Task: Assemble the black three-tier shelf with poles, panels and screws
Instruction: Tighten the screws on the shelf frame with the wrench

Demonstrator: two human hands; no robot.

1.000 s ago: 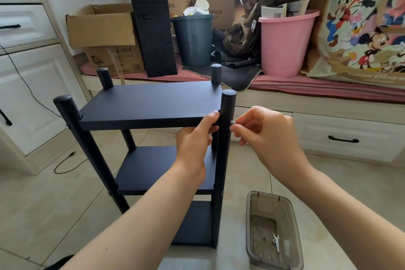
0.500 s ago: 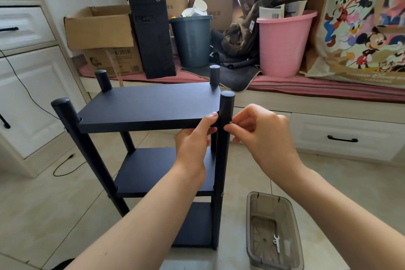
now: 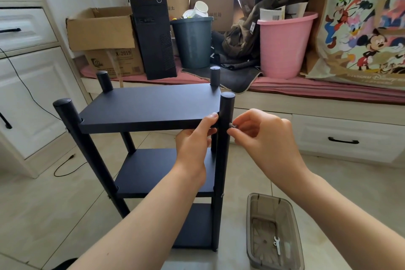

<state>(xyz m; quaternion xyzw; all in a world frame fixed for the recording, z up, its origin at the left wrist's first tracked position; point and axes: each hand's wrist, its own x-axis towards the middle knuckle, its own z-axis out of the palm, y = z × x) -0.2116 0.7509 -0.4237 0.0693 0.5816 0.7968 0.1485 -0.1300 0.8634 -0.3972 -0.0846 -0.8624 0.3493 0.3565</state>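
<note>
A person's left hand [image 3: 194,140] grips the top panel [image 3: 149,105] of a black 3-tier shelf; right hand [image 3: 263,133] fingertips pinch a screw [image 3: 231,125] against the front pole [image 3: 225,116].

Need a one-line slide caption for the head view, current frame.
Left hand steadies the top panel while right hand pinches a screw at the front-right pole.

Four poles [image 3: 223,160], three panels [image 3: 151,105], one screw [image 3: 232,125].
</note>
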